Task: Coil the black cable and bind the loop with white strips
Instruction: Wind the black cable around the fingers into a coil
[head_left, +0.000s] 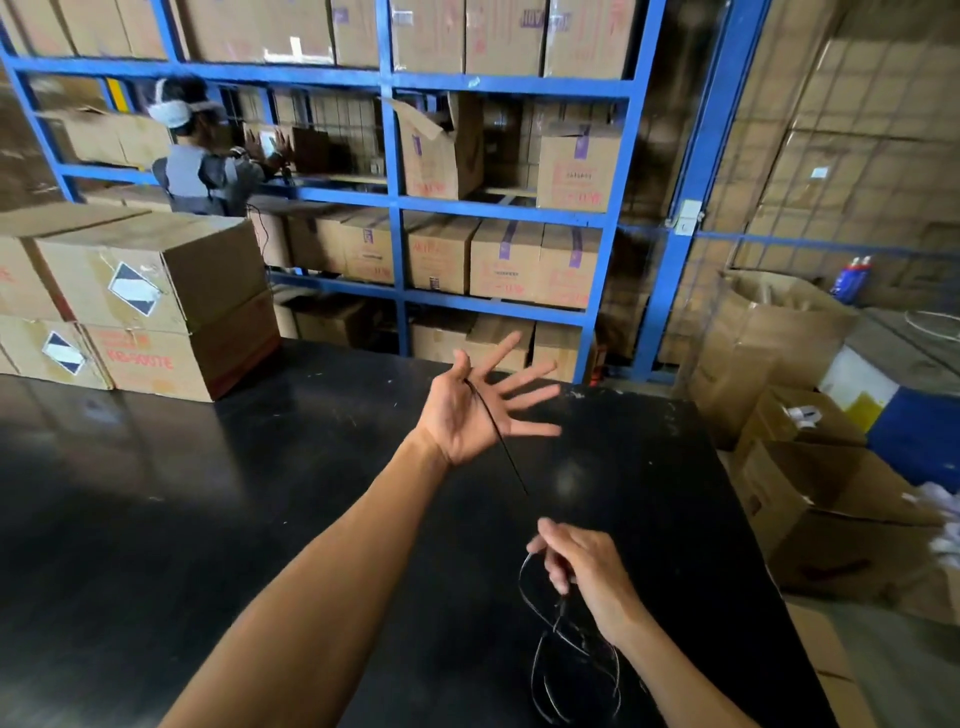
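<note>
Across left palm, cable loops under right hand

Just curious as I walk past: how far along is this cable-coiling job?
A few loops of the black cable already hang from the right hand, which pinches them together. The free end runs up across the open left hand, so coiling is underway. No white strips on the loop yet; binding is left.

No sleeves to be seen here: both forearms are left bare right down to the hands, and no gloves, rings or watch are worn.
</note>
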